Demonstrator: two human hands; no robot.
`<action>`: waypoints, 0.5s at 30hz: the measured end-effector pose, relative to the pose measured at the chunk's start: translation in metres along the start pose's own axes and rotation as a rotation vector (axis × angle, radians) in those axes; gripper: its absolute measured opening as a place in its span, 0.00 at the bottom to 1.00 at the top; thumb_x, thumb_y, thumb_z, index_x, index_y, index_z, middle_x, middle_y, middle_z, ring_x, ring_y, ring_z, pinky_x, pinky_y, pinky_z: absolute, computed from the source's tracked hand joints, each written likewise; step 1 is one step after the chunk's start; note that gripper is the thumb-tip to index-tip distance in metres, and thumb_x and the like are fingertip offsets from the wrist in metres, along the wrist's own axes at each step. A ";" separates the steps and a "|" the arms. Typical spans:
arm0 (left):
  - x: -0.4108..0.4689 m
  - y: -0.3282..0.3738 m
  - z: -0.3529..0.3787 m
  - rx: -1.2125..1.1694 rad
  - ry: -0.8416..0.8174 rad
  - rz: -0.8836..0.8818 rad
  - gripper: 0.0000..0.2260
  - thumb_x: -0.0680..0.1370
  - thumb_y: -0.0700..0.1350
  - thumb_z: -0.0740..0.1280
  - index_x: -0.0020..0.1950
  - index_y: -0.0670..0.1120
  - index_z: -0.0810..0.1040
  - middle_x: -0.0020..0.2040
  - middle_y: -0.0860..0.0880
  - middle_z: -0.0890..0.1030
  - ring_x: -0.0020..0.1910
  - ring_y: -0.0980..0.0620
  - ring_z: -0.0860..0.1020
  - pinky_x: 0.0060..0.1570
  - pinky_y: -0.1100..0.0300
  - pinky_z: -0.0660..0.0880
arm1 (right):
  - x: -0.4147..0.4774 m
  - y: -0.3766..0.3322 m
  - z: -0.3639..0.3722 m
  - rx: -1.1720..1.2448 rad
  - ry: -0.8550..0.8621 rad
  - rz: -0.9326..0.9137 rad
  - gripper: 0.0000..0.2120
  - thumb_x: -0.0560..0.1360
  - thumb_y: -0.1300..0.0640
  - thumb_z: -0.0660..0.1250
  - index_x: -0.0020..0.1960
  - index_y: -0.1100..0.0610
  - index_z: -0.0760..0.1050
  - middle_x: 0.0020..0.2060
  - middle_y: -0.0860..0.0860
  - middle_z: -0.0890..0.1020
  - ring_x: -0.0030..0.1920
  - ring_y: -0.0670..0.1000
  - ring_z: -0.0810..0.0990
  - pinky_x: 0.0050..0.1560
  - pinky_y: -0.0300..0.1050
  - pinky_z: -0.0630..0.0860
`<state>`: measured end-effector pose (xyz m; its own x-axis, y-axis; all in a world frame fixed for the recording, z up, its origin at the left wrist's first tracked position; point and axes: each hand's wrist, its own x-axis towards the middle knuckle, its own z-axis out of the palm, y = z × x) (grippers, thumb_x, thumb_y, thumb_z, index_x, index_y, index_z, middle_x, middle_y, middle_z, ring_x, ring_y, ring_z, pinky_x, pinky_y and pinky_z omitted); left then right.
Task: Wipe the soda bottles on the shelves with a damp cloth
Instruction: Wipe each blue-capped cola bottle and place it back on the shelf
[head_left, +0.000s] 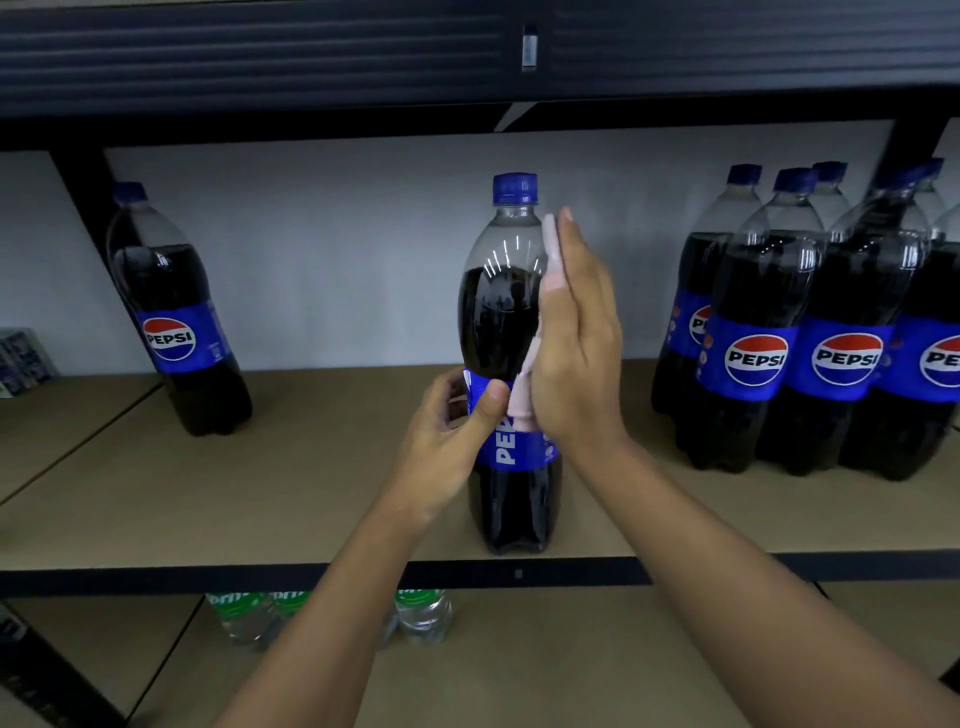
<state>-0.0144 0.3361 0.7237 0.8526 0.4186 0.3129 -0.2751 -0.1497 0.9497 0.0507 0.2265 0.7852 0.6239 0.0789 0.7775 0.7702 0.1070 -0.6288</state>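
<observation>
A large Pepsi bottle (506, 322) with a blue cap stands upright near the front edge of the brown shelf (311, 467). My left hand (457, 431) grips it at the blue label, thumb across the front. My right hand (576, 338) lies flat against the bottle's right side, fingers pointing up, pressing a pale pink cloth (524, 400) between palm and bottle. Only a strip of the cloth shows along the hand's edge.
One Pepsi bottle (176, 317) stands at the back left, and a cluster of several Pepsi bottles (810, 332) stands at the right. Small green-labelled bottles (421, 613) sit on the shelf below. A dark upper shelf (467, 62) hangs overhead.
</observation>
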 end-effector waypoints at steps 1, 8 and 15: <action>-0.001 0.000 -0.001 0.008 -0.004 -0.002 0.35 0.69 0.69 0.69 0.67 0.48 0.76 0.62 0.49 0.83 0.63 0.53 0.81 0.59 0.58 0.79 | 0.003 -0.002 0.002 0.009 0.004 -0.005 0.21 0.87 0.58 0.54 0.80 0.55 0.64 0.76 0.49 0.69 0.76 0.40 0.65 0.73 0.33 0.61; -0.005 0.005 0.006 -0.067 0.085 0.021 0.25 0.69 0.62 0.70 0.61 0.52 0.73 0.56 0.53 0.83 0.52 0.63 0.82 0.49 0.67 0.78 | -0.093 0.055 -0.004 -0.123 -0.041 0.005 0.27 0.86 0.50 0.50 0.82 0.38 0.47 0.81 0.38 0.56 0.81 0.45 0.56 0.80 0.45 0.56; -0.004 0.007 0.008 -0.196 0.093 -0.050 0.26 0.70 0.63 0.66 0.59 0.46 0.75 0.55 0.50 0.84 0.54 0.56 0.82 0.55 0.61 0.78 | -0.079 0.042 -0.004 -0.070 -0.075 0.050 0.25 0.86 0.49 0.50 0.80 0.37 0.46 0.79 0.31 0.54 0.80 0.40 0.54 0.78 0.35 0.52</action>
<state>-0.0163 0.3266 0.7288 0.8250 0.5035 0.2564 -0.3221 0.0463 0.9456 0.0342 0.2208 0.6975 0.6520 0.1565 0.7419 0.7474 0.0318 -0.6636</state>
